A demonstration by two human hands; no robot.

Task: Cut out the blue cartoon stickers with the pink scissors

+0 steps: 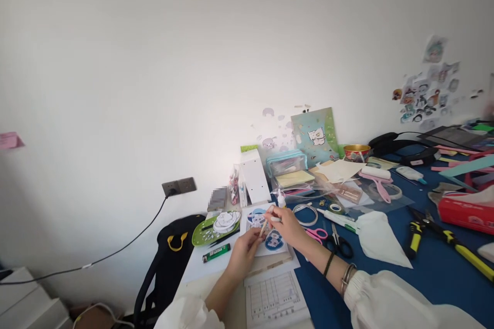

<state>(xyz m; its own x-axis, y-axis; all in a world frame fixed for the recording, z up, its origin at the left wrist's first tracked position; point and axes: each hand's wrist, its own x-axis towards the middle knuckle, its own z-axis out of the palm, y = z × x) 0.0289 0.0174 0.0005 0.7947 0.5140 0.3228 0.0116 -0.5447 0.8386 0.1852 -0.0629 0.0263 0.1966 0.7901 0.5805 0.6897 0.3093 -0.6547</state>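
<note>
Blue table (436, 272): scissors (339, 244), green lighter (216, 253), printed form (276, 300), red tissue box (466, 211), yellow-handled pliers (415, 236).

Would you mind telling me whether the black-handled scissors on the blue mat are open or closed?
Closed, as far as the view shows: the black-handled scissors lie flat with blades together in one thin line pointing away, beside the pink-handled scissors.
</note>
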